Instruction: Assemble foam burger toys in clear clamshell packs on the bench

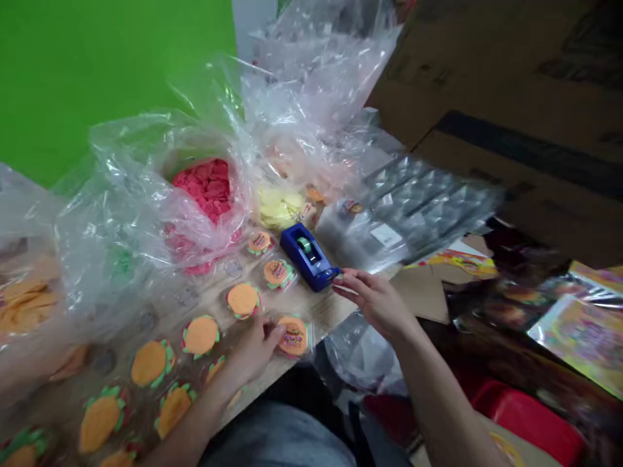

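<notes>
Your left hand (pixel 254 355) is resting at the near edge of the worktop (pixel 324 310), its thumb lying on a burger packet (pixel 293 336); I cannot tell whether its grip is closing on that packet or only pressing it flat. Your right hand (pixel 378 302) is hovering at the near right corner, its grip drawn together at the fingertips, which are touching the near end of the blue tape dispenser (pixel 309 256); whether tape is being pinched there is too blurred to tell. Other burger pieces (pixel 200 335) are lying in rows along the worktop leftward of the packet. Clear plastic bags (pixel 146 194) holding red pieces (pixel 208 185) and yellow pieces (pixel 278 207) are crowding the far edge.
</notes>
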{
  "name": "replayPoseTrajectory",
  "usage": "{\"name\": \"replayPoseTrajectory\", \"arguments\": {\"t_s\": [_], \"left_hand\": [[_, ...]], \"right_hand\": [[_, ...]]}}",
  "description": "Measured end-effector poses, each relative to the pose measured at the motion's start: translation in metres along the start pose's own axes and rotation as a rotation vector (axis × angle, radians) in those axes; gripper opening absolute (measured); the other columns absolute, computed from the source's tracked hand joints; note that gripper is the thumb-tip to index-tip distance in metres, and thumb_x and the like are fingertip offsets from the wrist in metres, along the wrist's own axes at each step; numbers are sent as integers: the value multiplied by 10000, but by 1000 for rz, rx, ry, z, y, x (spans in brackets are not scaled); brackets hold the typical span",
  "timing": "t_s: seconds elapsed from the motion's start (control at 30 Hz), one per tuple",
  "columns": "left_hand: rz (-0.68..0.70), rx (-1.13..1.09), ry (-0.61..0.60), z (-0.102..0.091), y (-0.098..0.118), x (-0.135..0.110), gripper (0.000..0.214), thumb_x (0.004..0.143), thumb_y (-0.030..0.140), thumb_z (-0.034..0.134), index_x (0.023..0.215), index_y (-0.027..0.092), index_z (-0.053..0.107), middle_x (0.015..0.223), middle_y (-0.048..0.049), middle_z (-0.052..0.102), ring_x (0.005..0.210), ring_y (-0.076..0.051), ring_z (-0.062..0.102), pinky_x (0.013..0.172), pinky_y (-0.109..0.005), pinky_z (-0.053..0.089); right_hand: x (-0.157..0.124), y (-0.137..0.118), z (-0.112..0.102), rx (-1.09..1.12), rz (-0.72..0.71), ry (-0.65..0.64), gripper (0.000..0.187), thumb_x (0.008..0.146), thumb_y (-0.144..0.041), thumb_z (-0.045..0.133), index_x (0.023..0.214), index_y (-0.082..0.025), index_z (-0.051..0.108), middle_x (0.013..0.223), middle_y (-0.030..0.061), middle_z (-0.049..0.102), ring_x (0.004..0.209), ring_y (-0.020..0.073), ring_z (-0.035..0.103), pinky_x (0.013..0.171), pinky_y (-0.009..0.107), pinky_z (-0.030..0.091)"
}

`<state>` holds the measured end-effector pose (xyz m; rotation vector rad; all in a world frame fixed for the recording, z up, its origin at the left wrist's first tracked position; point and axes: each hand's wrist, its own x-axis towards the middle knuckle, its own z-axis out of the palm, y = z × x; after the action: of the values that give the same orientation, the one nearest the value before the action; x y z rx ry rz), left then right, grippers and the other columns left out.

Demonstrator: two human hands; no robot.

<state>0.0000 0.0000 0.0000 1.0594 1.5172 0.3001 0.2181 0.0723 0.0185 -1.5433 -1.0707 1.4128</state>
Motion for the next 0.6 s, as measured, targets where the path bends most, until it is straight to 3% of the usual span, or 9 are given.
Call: {"name": "replayPoseTrajectory", "arguments": {"t_s": [0.13,0.3,0.43,0.6], "left_hand": [[4,-11,-11,-2,3,-8,320,836,409,419,1005,145,484,1085,-156,602,940,-255,594,773,-347,469],[-33,-30,0,0,6,-5,283,817,422,446,923,165,499,951,-119,632,764,-224,611,605,-295,466],[-12,-35,20,2,4,-2,274,805,431,467,895,174,492,958,-109,625,772,-214,604,611,-286,447],[25,-56,33,1,2,-3,242,785,427,498,829,189,490,909,-87,630,850,-223,601,704,-305,434]], "right_hand": [[3,2,2,-95,-18,105,432,659,-615,562,769,-200,516,723,31,607,685,180,630,693,343,541],[17,-3,13,-360,15,184,240,769,-412,590,791,-174,563,696,40,597,532,168,589,552,301,453],[28,-11,21,-485,60,158,186,770,-304,638,671,-158,576,606,15,570,516,142,568,558,274,408],[36,-17,24,-441,150,51,204,819,-220,613,639,-136,569,489,-72,499,412,70,459,472,216,392]]}}
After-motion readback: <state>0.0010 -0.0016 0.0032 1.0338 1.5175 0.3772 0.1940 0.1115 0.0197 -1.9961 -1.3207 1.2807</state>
